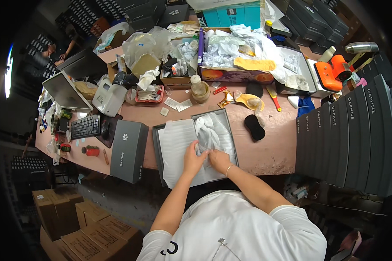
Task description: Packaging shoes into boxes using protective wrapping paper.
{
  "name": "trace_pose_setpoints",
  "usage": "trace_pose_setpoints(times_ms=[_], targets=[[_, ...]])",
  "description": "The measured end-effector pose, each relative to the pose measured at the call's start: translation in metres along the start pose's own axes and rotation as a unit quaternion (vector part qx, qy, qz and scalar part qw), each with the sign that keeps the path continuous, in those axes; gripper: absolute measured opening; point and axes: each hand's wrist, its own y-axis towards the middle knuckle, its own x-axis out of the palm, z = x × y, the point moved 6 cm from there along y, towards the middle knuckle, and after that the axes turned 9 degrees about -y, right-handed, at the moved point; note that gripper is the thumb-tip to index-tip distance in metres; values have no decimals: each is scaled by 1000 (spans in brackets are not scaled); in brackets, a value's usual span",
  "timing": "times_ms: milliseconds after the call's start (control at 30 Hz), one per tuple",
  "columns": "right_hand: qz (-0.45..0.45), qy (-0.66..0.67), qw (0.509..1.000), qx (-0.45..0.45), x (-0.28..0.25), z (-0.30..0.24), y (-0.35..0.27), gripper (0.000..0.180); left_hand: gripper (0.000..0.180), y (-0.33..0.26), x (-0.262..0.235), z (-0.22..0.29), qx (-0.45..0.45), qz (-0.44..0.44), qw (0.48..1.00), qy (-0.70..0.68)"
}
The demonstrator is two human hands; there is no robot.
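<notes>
In front of me lies an open dark grey shoebox (232,137) lined with white foam sheet (177,148). A crumpled bundle of thin white wrapping paper (208,132) sits inside it. My left hand (194,159) holds the near end of that bundle, thumb and fingers closed on it. Close beside it, my right hand (219,161) curls its fingers at the same end of the wrapping. What the bundle contains is hidden. A closed grey shoebox (129,150) stands just left of the open one.
Stacked grey shoeboxes (348,135) rise at the right edge. A black sponge (254,128), a glue bottle (200,90) and an orange tape dispenser (329,76) lie farther back. On the left are a keyboard (85,126) and monitor (67,92). Brown cartons (96,237) stand below left.
</notes>
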Motion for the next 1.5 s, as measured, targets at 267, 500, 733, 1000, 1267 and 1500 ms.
trace_pose_setpoints(times_ms=[267,500,733,1000,1267,1500], targets=[[10,143,989,-35,-126,11,-34,32,43,-14,3,-23,-178,-25,949,-260],[130,-31,985,105,-180,169,-107,21,46,-21,13,-8,-221,-7,884,-411],[176,15,983,54,-160,102,-62,44,49,-24,24,-12,-251,-41,889,-381],[212,185,959,-19,-91,56,-16,12,45,-23,21,-27,-270,35,870,-411],[229,801,538,128,-108,131,-86,19,69,-8,53,-5,-201,-15,968,-149],[-148,723,596,317,-40,114,-164,25,67,-26,6,26,-33,-29,996,-84]])
